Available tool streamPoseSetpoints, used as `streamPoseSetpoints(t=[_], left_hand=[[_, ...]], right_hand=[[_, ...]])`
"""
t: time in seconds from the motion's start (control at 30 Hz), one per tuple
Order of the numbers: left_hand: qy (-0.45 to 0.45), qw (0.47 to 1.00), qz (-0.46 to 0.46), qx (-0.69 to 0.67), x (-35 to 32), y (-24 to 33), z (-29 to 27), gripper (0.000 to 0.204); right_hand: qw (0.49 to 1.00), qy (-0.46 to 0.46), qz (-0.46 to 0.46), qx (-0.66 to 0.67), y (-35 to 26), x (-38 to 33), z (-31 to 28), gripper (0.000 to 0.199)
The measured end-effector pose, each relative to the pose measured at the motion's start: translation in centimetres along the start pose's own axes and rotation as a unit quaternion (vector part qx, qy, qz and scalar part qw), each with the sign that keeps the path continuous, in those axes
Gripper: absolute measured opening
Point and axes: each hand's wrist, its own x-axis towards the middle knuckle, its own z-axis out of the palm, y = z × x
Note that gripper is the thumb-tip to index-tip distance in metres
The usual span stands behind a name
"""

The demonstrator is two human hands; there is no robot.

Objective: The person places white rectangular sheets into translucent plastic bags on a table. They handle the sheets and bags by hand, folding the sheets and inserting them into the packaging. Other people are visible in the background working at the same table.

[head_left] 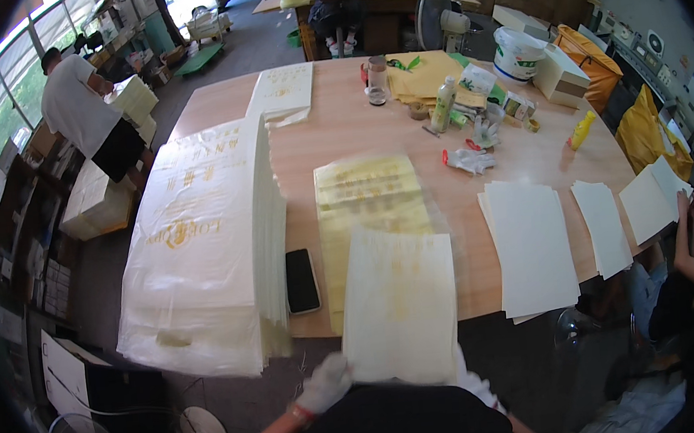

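Note:
A white plastic bag with faint gold print (399, 303) is tilted up in front of me, over the table's near edge. My left hand (327, 383), in a white glove, is closed on its lower left corner. At the lower right edge, my gloved right hand (475, 381) grips the same bag, its fingers partly hidden behind it. Beneath the bag's top lies a pile of yellowish clear printed bags (367, 185). A tall stack of white gold-printed bags (198, 231) stands to the left, with a black phone (302, 280) between the two piles.
White sheets (531, 245) and narrower sheets (601, 225) lie to the right, near another person's hands (684, 205). Gloves (470, 160), a bottle (443, 105), a glue bottle (580, 130) and a bucket (518, 54) stand farther back. Another person (86, 112) works at far left.

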Motion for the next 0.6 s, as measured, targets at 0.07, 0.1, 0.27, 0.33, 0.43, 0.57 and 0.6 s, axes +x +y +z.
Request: streamPoseSetpoints(t=[0.07, 0.1, 0.27, 0.33, 0.43, 0.57, 0.6], left_hand=[[-0.035, 0.984, -0.01, -0.173, -0.7, 2.4, -1.5, 0.026], [-0.007, 0.958, -0.059, -0.282, -1.1, 3.0, -0.5, 0.028], [0.119, 0.965, -0.135, -0.191, 2.8, 1.9, -0.3, 0.006], [0.094, 0.964, -0.063, -0.242, 1.8, -1.5, 1.2, 0.003], [0.126, 0.977, 0.087, -0.146, 3.3, 2.6, -1.3, 0.005], [0.068, 0.958, 0.261, -0.098, 4.7, 9.6, -5.9, 0.008], [0.091, 0.948, 0.294, -0.073, 4.0, 10.9, -8.3, 0.009]], right_hand=[[0.997, 0.052, -0.054, -0.028, -0.5, -3.3, 0.9, 0.047], [0.993, 0.067, -0.088, -0.033, -0.6, -3.1, 1.1, 0.045], [0.985, 0.057, 0.13, 0.095, -2.3, 1.0, -3.6, 0.044], [0.985, -0.024, 0.047, 0.161, -0.2, -1.4, -3.0, 0.046], [0.86, 0.013, 0.253, 0.444, 0.9, -0.4, -2.9, 0.037], [0.712, -0.001, 0.188, 0.676, 3.7, 4.6, 5.1, 0.037], [0.698, -0.002, 0.167, 0.696, -0.1, 5.8, 3.2, 0.037]])
